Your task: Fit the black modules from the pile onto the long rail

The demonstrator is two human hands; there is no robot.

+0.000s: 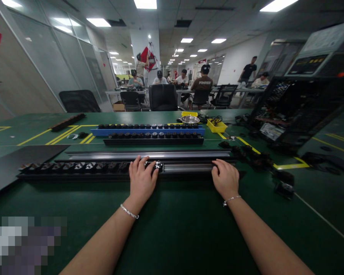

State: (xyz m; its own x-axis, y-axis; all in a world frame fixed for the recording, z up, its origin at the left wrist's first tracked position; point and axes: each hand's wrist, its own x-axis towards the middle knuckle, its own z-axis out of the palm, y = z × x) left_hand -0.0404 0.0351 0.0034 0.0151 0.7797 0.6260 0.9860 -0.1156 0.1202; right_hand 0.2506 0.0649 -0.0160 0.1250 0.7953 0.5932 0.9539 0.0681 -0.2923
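A long black rail (189,174) lies crosswise on the green table, with its silvery channel bare on the right. Several small black modules with shiny faces (80,167) sit in a row along its left part. My left hand (141,179) is over the right end of this row, thumb and fingers about a black module (159,166); the fingers partly hide it. At the rail's right end, my right hand (226,176) has its fingers curled over the edge, gripping it. Just behind lies a second rail (149,155) with a bare silvery channel.
Farther back are a blue rail (149,132) and a black rail (153,141), both carrying modules. A metal bowl (190,120) and a yellow tray (217,126) stand behind. Loose black parts (255,157) and a tall open machine (292,103) occupy the right. People sit at desks beyond.
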